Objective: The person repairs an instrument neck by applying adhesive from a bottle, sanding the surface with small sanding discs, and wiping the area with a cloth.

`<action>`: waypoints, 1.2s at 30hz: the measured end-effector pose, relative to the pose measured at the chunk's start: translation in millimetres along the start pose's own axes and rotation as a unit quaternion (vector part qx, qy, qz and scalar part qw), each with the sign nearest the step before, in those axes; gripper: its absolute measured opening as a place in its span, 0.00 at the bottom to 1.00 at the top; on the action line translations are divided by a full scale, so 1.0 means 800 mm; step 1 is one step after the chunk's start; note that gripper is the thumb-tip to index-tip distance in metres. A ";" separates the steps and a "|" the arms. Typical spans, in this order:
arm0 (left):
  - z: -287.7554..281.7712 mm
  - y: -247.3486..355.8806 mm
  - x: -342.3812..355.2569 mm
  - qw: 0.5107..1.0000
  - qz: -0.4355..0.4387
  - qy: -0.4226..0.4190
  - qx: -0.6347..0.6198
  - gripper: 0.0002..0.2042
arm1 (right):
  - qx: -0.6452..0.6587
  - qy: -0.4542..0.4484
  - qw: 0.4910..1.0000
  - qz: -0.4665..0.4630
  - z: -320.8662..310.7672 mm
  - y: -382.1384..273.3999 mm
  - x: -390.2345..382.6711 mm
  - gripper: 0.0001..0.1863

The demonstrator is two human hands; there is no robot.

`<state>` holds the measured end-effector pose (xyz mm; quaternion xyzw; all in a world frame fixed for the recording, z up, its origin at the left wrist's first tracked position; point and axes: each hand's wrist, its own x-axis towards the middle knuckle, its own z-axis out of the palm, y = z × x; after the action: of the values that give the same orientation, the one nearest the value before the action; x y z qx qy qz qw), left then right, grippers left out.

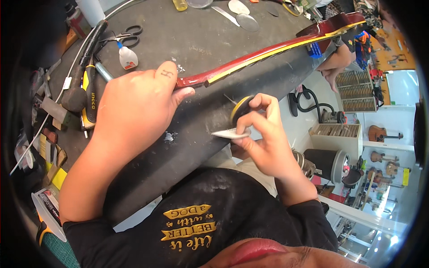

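My left hand [134, 105] is closed round the near end of a glossy dark red guitar neck [250, 60] with a yellow strip along its edge. The neck runs away to the upper right, where a wider red part [326, 27] shows. My right hand [266, 138] is below the neck, apart from it. Its thumb and fingers pinch a thin, pale, folded-looking piece [230, 133], whose material I cannot make out. Against its bent fingers is a round black pad with a yellow edge [240, 110]; whether they hold it is unclear.
On the dark worktable [187, 40] lie scissors [129, 36], a small white bottle [128, 57], a black-and-yellow tool [89, 96], a dark mallet-like head [74, 99] and a white cable [56, 100]. Another person's hand [333, 71] is beyond the table edge. Guitars [380, 134] hang at right.
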<state>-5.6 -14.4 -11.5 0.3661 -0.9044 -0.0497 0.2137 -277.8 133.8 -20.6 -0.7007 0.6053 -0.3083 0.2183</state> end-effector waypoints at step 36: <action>0.004 -0.007 -0.007 0.999 -0.006 -0.031 -0.006 0.18 | 0.149 0.124 0.981 0.025 -0.090 0.004 0.130 0.20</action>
<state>0.3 -14.7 -18.1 0.3687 -0.9079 -0.0674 0.1877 -322.2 35.9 45.9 -0.6012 0.5926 -0.4737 0.2510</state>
